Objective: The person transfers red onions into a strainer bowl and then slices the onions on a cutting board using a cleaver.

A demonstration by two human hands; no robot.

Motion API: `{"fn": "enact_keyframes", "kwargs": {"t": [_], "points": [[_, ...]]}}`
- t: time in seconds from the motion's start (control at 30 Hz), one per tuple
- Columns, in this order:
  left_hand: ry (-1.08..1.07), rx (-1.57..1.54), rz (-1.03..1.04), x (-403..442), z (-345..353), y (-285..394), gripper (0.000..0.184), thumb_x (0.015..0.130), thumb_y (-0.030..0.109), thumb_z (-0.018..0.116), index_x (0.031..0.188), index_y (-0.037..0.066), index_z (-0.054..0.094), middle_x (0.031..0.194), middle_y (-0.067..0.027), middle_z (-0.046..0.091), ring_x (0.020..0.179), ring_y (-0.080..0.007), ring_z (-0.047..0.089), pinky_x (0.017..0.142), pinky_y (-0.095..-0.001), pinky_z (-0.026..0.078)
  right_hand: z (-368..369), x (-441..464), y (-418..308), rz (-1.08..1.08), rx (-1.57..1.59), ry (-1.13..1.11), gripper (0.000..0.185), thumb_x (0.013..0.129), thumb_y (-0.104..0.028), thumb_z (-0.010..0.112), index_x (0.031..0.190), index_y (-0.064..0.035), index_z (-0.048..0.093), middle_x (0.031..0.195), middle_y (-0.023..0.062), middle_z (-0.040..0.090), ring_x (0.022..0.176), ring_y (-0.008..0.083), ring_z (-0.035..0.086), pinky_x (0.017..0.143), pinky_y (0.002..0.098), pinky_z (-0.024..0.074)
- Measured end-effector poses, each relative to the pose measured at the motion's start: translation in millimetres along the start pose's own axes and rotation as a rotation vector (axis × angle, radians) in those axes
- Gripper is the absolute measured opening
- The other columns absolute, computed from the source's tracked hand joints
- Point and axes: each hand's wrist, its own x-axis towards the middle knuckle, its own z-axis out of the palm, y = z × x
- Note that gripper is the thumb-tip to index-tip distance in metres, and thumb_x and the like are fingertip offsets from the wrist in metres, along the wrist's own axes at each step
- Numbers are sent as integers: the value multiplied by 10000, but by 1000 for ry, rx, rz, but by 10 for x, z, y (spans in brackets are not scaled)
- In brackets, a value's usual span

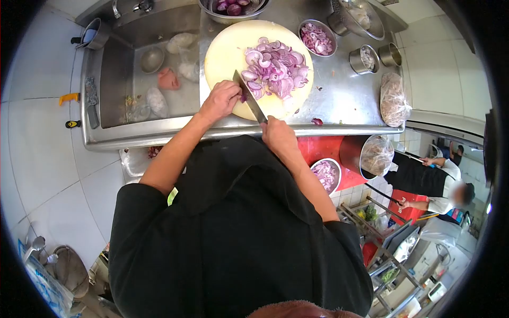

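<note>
A round cream cutting board [222, 45] lies on the steel counter, with a pile of sliced red onion [278, 69] over its middle and right. My right hand [279, 137] grips the handle of a kitchen knife [249, 98] at the board's front edge; the blade points away and to the left. Beside the blade, my left hand [222, 99] has its fingers curled down on a piece of red onion [243, 98], mostly hidden by the fingers and the knife.
Left of the board is a steel sink [122, 58] holding a small bowl [152, 60], a pink cloth [168, 79] and plastic bags. A bowl of sliced onion [317, 38] stands right of the board; whole onions [233, 7] sit behind. Another person [432, 177] stands at right.
</note>
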Motion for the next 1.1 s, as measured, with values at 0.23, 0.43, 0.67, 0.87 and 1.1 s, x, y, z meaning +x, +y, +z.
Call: {"fn": "enact_keyframes", "kwargs": {"t": [0.23, 0.43, 0.67, 0.87, 1.1], "points": [[26, 3, -16, -38, 8, 4, 107, 824, 23, 699, 923, 38, 663, 978, -114, 662, 965, -321, 633, 874, -425, 488, 66, -60, 40, -13, 8, 18, 305, 1002, -263, 583, 1023, 34, 649, 881, 296, 711, 840, 477, 707, 777, 568, 556], [22, -21, -16, -13, 8, -31, 93, 833, 34, 696, 921, 40, 667, 976, -107, 671, 968, -314, 642, 882, -419, 487, -180, -82, -77, -4, -4, 27, 293, 992, -265, 607, 992, 26, 646, 867, 286, 711, 836, 463, 713, 770, 566, 560], [36, -18, -44, -48, 3, -9, 91, 837, 33, 697, 923, 32, 670, 977, -111, 676, 970, -319, 646, 892, -421, 492, 107, 48, -23, -28, -11, 54, 283, 990, -255, 609, 981, 24, 651, 846, 287, 708, 841, 465, 715, 776, 553, 567], [42, -11, -27, -58, 9, -38, 92, 842, 26, 691, 932, 28, 674, 980, -114, 677, 974, -320, 647, 893, -419, 491, -241, -142, -112, -24, 18, 50, 283, 993, -253, 600, 973, 24, 656, 839, 296, 705, 834, 477, 709, 770, 553, 565], [45, -42, -62, -66, 10, -23, 84, 844, 22, 685, 927, 32, 679, 984, -121, 678, 973, -325, 648, 890, -421, 499, -87, -200, -26, 29, 23, 4, 307, 994, -268, 596, 1013, 33, 653, 861, 310, 702, 848, 491, 698, 791, 579, 550]]}}
